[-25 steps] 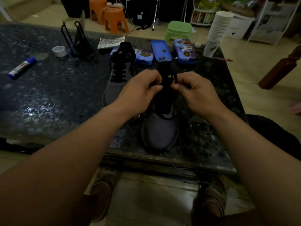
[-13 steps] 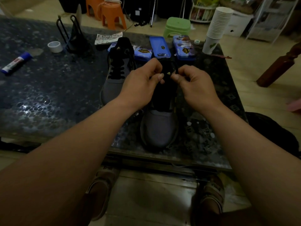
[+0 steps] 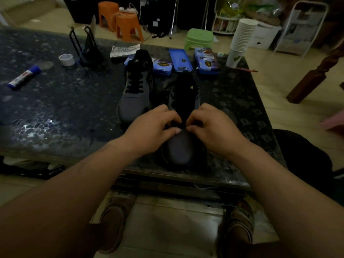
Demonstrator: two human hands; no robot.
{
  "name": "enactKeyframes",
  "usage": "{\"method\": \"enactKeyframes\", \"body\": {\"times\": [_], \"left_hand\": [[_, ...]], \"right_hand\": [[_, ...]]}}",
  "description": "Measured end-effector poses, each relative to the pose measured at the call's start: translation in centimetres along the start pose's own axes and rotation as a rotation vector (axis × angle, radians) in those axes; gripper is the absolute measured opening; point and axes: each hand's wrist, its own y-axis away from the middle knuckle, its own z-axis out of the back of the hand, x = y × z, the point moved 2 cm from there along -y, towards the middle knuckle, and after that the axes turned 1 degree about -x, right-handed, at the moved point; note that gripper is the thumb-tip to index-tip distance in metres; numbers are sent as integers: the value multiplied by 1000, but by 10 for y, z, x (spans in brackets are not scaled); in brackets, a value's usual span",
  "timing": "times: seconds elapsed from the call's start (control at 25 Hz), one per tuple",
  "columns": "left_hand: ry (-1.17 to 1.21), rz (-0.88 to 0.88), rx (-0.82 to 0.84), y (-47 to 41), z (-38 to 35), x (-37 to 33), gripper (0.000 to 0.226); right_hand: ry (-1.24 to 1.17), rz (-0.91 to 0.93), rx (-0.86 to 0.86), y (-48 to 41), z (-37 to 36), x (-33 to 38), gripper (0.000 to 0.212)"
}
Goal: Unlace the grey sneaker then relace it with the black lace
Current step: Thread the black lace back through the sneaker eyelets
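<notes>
Dim room, dark speckled bench [image 3: 55, 112]: grey sneaker [image 3: 181, 146] at near edge, toe toward the person; left hand [image 3: 150, 131] and right hand [image 3: 214, 129] meet at the lowest eyelets, fingers [image 3: 193, 128] curled, apparently pinching the black lace [image 3: 183, 123]; pull both ends evenly, lace flat, untwisted.

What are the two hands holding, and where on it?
Left hand and right hand seem to pinch the black lace low on the grey sneaker, near its toe.

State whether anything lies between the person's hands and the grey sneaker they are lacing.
Nothing visible does. The left hand and right hand pinch the black lace on the grey sneaker, just above its toe. The second sneaker stands apart, to its left.
</notes>
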Motion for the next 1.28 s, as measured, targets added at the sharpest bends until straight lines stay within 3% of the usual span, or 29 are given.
{"method": "enactKeyframes", "body": {"times": [0.12, 0.24, 0.44, 0.56, 0.76, 0.88, 1.0, 1.08, 1.16, 1.28], "left_hand": [[-9, -14, -27, -4, 0, -3, 14], [13, -40, -72, -3, 0, -9, 8], [54, -72, -99, -5, 3, -15, 7], [-102, -62, -141, -5, -3, -26, 11], [-315, 159, -265, 5, -15, -32, 20], [-329, 112, -323, 9, -15, -32, 15], [-149, 15, -214, 2, -12, -25, 10], [82, 40, -74, -8, -8, -14, 8], [315, 113, 104, -15, 0, -6, 11], [400, 157, 336, -22, 7, -4, 8]], "right_hand": [[143, 34, -89, 1, 0, 0, 10], [230, 73, -67, 5, -4, 0, 15], [122, 24, -82, 5, -7, -5, 16], [195, -15, -189, 6, -14, 0, 16], [279, 40, -321, 19, -21, 6, 19], [321, 23, -356, 19, -21, 3, 20], [342, -16, -364, 16, -19, 0, 18], [270, -21, -305, 15, -17, -6, 16], [48, -47, -188, 17, -13, -16, 13], [-236, -106, 23, 18, -3, -26, 8]]}}
